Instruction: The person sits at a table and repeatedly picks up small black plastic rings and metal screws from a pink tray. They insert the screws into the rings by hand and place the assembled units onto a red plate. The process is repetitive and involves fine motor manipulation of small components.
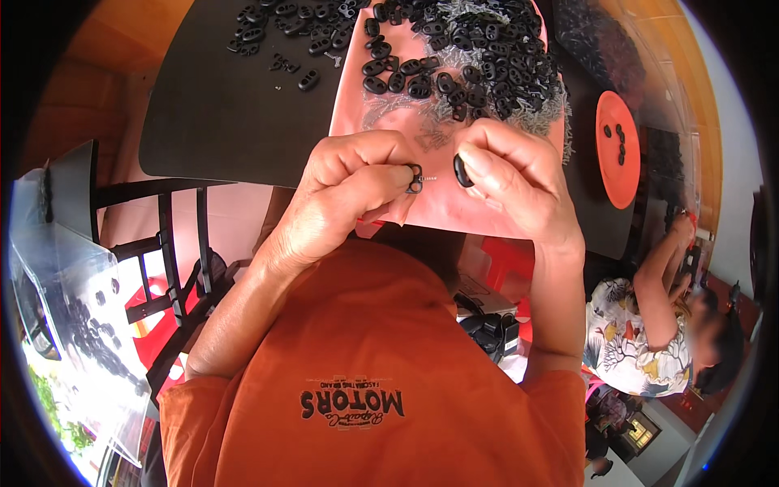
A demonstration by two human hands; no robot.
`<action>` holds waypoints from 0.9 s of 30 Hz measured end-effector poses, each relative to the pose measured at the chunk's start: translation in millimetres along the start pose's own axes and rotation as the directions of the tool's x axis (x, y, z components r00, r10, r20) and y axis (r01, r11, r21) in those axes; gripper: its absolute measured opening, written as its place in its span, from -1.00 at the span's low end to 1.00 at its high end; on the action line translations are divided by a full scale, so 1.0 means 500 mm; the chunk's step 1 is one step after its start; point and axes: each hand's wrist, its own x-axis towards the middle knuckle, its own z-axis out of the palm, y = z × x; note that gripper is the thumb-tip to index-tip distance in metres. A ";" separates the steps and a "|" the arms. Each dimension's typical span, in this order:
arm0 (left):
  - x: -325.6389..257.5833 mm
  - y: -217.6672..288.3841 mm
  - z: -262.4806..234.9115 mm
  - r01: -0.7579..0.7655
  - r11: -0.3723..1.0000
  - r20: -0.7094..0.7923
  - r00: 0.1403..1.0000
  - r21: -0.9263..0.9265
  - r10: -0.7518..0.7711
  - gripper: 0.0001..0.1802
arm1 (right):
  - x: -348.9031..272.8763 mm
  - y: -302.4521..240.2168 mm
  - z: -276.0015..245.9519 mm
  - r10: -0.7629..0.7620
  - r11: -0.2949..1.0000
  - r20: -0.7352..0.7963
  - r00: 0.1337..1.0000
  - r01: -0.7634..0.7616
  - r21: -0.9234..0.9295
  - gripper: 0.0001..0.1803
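Observation:
Over the near part of a pink sheet (355, 109), my left hand (341, 187) is closed, pinching a small black cord lock part with holes (415, 183). A thin metal spring (430, 178) sticks out of that part toward the right. My right hand (523, 183) pinches a black oval cord lock part (462, 171) between thumb and fingers, a short gap away from the spring. Beyond both hands lies a heap of black cord lock parts (507, 69). Many loose springs (393, 109) are scattered among and beside them.
More black parts (308, 79) lie on the dark table (219, 130) at far left. An orange-red plate (618, 185) holds several black pieces on the right. A dark chair (166, 235) stands at left, near a clear plastic sheet (77, 268). Another person's arm (656, 280) shows at right.

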 end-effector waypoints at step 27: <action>-0.002 0.007 0.003 -0.070 0.988 0.091 0.994 0.134 0.058 -0.88 | 0.008 0.004 0.016 -0.132 0.977 -0.033 0.991 0.125 -0.171 -0.76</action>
